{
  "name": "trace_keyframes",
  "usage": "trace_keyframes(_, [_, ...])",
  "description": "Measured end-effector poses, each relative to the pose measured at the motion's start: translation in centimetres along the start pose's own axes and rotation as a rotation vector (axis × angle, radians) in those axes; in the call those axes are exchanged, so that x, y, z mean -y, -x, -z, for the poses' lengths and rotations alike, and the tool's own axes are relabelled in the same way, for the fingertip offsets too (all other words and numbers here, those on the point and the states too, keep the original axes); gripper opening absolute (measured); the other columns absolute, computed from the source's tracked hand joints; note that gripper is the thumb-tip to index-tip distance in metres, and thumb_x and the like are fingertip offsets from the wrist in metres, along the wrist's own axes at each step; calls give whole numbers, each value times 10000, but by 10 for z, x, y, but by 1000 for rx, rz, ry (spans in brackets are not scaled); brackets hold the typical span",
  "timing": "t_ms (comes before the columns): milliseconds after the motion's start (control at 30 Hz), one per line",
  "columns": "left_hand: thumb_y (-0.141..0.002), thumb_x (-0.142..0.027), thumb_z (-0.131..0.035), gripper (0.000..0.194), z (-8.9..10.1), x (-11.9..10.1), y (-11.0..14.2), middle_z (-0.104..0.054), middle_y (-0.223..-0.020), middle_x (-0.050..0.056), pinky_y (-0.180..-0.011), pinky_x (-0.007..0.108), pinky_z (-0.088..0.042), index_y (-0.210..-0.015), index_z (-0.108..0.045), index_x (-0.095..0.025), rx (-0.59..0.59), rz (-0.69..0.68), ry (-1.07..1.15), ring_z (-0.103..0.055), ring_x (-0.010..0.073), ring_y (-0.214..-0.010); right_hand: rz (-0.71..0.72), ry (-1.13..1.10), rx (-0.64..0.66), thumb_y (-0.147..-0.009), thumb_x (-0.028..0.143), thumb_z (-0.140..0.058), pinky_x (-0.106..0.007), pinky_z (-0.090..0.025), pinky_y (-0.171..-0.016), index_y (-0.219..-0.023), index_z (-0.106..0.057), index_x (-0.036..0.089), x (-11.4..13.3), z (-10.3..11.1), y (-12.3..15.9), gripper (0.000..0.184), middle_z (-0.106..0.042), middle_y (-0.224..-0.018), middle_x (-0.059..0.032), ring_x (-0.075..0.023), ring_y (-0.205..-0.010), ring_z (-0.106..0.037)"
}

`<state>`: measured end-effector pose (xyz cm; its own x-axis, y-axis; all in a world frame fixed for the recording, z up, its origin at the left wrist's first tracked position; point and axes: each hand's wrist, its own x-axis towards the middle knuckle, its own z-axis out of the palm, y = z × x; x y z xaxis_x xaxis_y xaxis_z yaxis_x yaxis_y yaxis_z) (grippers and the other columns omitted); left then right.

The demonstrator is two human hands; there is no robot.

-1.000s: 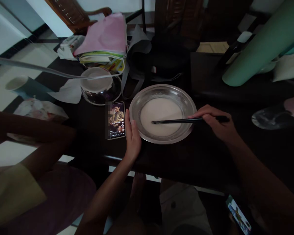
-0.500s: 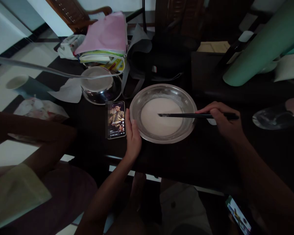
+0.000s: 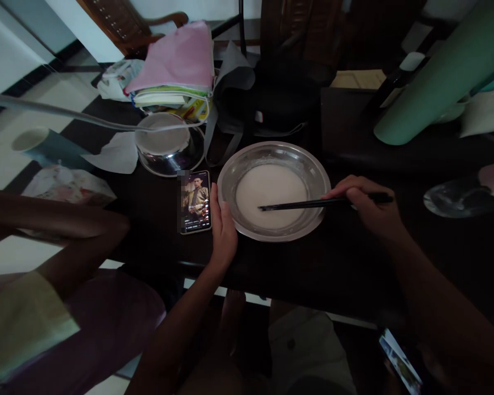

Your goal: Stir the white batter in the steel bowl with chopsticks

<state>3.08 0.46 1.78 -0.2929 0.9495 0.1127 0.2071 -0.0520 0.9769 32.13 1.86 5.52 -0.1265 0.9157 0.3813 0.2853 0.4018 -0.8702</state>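
Note:
A wide metal bowl (image 3: 274,235) stands on the dark table and holds a milky white liquid (image 3: 271,189). My left hand (image 3: 224,233) grips the bowl's left rim from the side, its thumb nearest the metal. In my right hand (image 3: 370,206) is a pair of black chopsticks (image 3: 304,205), slanting left across the bowl with their tips in the liquid. Close beside my left fingers lies a lit phone (image 3: 196,202).
Behind the phone sits an upturned metal pot (image 3: 168,145); a pink cloth (image 3: 177,57) tops a pile of books. A green cylinder (image 3: 432,82) leans at the right, near a clear plastic bottle (image 3: 448,195). Another person's bent arm (image 3: 86,230) is at the left, a second phone (image 3: 401,359) below right.
The chopstick tips have moved a little left and toward me through the liquid, and my right hand has shifted slightly left. My left hand and the bowl stay put.

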Motion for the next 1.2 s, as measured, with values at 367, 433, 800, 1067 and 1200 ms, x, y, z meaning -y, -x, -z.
trace_keyframes(367, [-1013, -661, -359, 684, 1, 0, 1, -243, -1738, 35, -1329, 412, -101, -1595, -384, -304, 12, -6, -49, -134, 217, -1620, -7, 9, -9, -991, 391, -606, -419, -589, -793, -944, -801, 340, 1, -1, 0, 206, -785, -879, -12, -228, -844, -734])
trace_keyframes(433, [-1010, -665, -365, 682, 1, 0, 1, -246, -1737, 31, -1329, 399, -105, -1592, -389, -309, 11, -13, -42, -143, 212, -1619, 11, 58, 34, -986, 374, -617, -417, -582, -827, -973, -804, 331, 1, -1, 0, 193, -792, -945, -16, -230, -903, -734])
trace_keyframes(800, [-982, -716, -362, 741, 1, 2, 0, -238, -1740, 44, -1323, 398, -135, -1590, -395, -294, 11, -32, -42, -164, 230, -1616, 23, 33, -6, -985, 359, -628, -392, -581, -816, -953, -802, 310, -3, -2, -1, 184, -793, -929, -10, -217, -887, -740])
trace_keyframes(1067, [-983, -714, -361, 751, 2, 3, -1, -240, -1739, 56, -1323, 400, -133, -1594, -389, -278, 10, -47, -50, -153, 233, -1619, 20, 2, -39, -1006, 363, -594, -408, -571, -791, -950, -802, 340, -3, -2, -1, 217, -786, -871, 1, -219, -841, -733])
trace_keyframes(1200, [-987, -708, -362, 752, 2, 3, 0, -228, -1742, 58, -1322, 385, -123, -1599, -381, -272, 13, -44, -47, -140, 226, -1621, 36, 65, -38, -997, 348, -610, -399, -560, -818, -952, -804, 309, -3, -1, -1, 203, -791, -930, -6, -212, -888, -726])
